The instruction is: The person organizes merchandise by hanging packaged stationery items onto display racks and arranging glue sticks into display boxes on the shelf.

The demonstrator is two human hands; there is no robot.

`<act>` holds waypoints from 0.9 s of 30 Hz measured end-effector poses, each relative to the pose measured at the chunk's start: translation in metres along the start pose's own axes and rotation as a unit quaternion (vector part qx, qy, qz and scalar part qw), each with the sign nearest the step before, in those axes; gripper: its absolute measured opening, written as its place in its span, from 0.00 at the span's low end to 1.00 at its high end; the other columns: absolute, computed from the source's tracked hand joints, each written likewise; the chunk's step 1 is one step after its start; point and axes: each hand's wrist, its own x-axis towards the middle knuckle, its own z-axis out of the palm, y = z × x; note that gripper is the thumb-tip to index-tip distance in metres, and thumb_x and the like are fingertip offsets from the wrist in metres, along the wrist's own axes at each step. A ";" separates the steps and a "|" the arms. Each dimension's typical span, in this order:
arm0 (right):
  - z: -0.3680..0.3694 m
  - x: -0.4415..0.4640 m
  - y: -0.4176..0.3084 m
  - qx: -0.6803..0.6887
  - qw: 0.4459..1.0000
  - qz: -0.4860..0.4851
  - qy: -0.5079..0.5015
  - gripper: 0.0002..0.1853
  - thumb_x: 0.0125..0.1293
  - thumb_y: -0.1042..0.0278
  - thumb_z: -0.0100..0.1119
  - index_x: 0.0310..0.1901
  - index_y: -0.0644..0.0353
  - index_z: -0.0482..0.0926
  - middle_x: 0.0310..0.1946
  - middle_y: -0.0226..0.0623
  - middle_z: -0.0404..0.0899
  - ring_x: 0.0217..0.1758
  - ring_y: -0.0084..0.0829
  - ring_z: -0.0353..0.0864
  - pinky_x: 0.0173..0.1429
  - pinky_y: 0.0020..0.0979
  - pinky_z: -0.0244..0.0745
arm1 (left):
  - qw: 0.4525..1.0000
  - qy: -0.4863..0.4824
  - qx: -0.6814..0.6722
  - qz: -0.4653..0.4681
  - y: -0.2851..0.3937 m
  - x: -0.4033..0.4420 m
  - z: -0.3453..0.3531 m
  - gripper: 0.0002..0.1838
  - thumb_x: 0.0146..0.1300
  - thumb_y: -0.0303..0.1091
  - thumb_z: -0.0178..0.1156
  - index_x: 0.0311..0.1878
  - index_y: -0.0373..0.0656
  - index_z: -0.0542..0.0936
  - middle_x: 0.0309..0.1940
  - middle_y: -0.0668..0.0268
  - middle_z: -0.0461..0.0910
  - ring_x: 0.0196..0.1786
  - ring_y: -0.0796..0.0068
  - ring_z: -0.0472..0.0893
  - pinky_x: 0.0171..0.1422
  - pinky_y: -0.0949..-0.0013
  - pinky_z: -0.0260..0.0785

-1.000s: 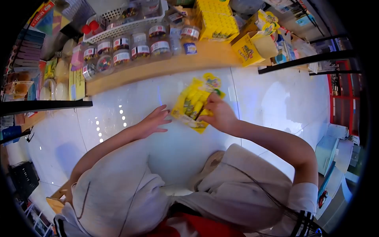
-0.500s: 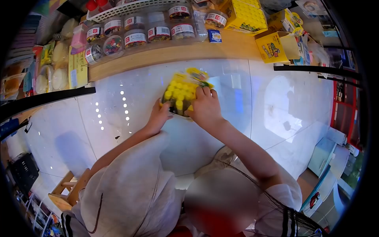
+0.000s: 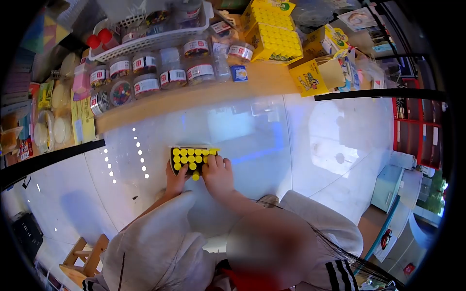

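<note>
A box [image 3: 172, 157] of round yellow-capped sticks is held low over the floor, its open top facing up. Several yellow caps stand in rows, with a gap among them along the near side. My left hand [image 3: 176, 179] grips the box's near left corner, thumb over the edge. At the near right side, my right hand [image 3: 218, 175] has its fingers closed on the box or the caps there; which one is hidden. One yellow-capped stick [image 3: 195, 175] juts out at the near edge between my hands.
Ahead runs a wooden shelf [image 3: 145, 110] with clear jars [image 3: 145, 85], a white basket [image 3: 145, 36], a full yellow box [image 3: 276, 43] and an opened yellow carton [image 3: 308, 80]. A wooden stool [image 3: 85, 257] stands at the lower left, a red rack [image 3: 418, 136] at the right.
The yellow box has come nearer and lower left, its cap rows now facing up. My left hand has closed on it, and my right hand has moved with it.
</note>
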 end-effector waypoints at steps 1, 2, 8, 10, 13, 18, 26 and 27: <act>-0.002 0.004 0.001 0.000 1.000 0.001 -0.005 0.05 0.47 0.69 0.54 0.26 0.58 0.76 0.35 0.35 0.68 0.43 0.34 0.67 0.50 0.37 0.60 | 1.000 -0.008 0.025 -0.004 0.006 -0.004 0.001 0.36 0.58 0.33 0.56 0.65 0.47 0.47 0.56 0.56 0.61 0.54 0.60 0.70 0.49 0.57 0.73; -0.003 0.009 0.002 0.000 1.000 0.002 -0.011 0.06 0.48 0.70 0.52 0.27 0.59 0.76 0.35 0.35 0.68 0.43 0.34 0.67 0.51 0.37 0.61 | 1.000 -0.012 0.021 -0.019 0.014 -0.005 0.002 0.36 0.58 0.35 0.56 0.65 0.48 0.47 0.56 0.57 0.61 0.55 0.60 0.69 0.50 0.56 0.72; -0.017 0.065 0.020 -0.002 0.999 -0.017 0.038 0.07 0.48 0.64 0.59 0.28 0.55 0.76 0.33 0.33 0.71 0.44 0.33 0.70 0.53 0.39 0.60 | 0.971 -0.122 -0.078 -0.190 0.041 -0.010 -0.001 0.36 0.58 0.59 0.52 0.64 0.54 0.54 0.60 0.65 0.61 0.63 0.60 0.61 0.57 0.48 0.63; -0.025 0.077 0.027 0.019 0.999 -0.034 -0.034 0.06 0.50 0.68 0.54 0.30 0.55 0.78 0.33 0.34 0.74 0.47 0.33 0.70 0.56 0.41 0.59 | 0.959 -0.190 -0.097 -0.188 0.040 -0.004 0.001 0.35 0.57 0.64 0.49 0.62 0.55 0.58 0.61 0.65 0.60 0.63 0.61 0.61 0.60 0.47 0.58; -0.050 0.086 0.037 0.018 0.988 -0.090 -0.123 0.06 0.52 0.69 0.53 0.31 0.55 0.78 0.33 0.34 0.77 0.43 0.33 0.74 0.51 0.42 0.64 | 0.955 -0.208 -0.119 -0.175 0.031 0.001 -0.001 0.34 0.58 0.61 0.50 0.63 0.55 0.57 0.61 0.65 0.61 0.63 0.63 0.61 0.62 0.47 0.57; -0.034 0.082 0.061 0.127 0.988 -0.069 -0.047 0.05 0.52 0.70 0.55 0.31 0.58 0.78 0.30 0.34 0.75 0.32 0.35 0.77 0.41 0.36 0.70 | 0.964 -0.176 -0.126 -0.156 0.023 -0.001 0.003 0.34 0.60 0.46 0.53 0.66 0.53 0.49 0.61 0.65 0.59 0.61 0.64 0.63 0.61 0.50 0.60; -0.033 0.082 0.050 0.123 0.992 -0.019 -0.025 0.07 0.49 0.70 0.59 0.31 0.58 0.76 0.31 0.34 0.73 0.34 0.35 0.75 0.40 0.35 0.68 | 0.988 -0.060 -0.125 0.061 0.017 0.014 0.015 0.38 0.59 0.30 0.51 0.67 0.45 0.40 0.62 0.59 0.53 0.61 0.63 0.63 0.60 0.57 0.64; -0.031 0.084 0.046 0.143 0.990 -0.013 0.000 0.08 0.48 0.70 0.60 0.32 0.58 0.76 0.31 0.34 0.72 0.35 0.34 0.75 0.41 0.34 0.67 | 0.988 -0.065 -0.110 0.083 0.016 0.019 0.016 0.38 0.59 0.30 0.51 0.67 0.45 0.40 0.62 0.58 0.53 0.61 0.63 0.63 0.60 0.58 0.64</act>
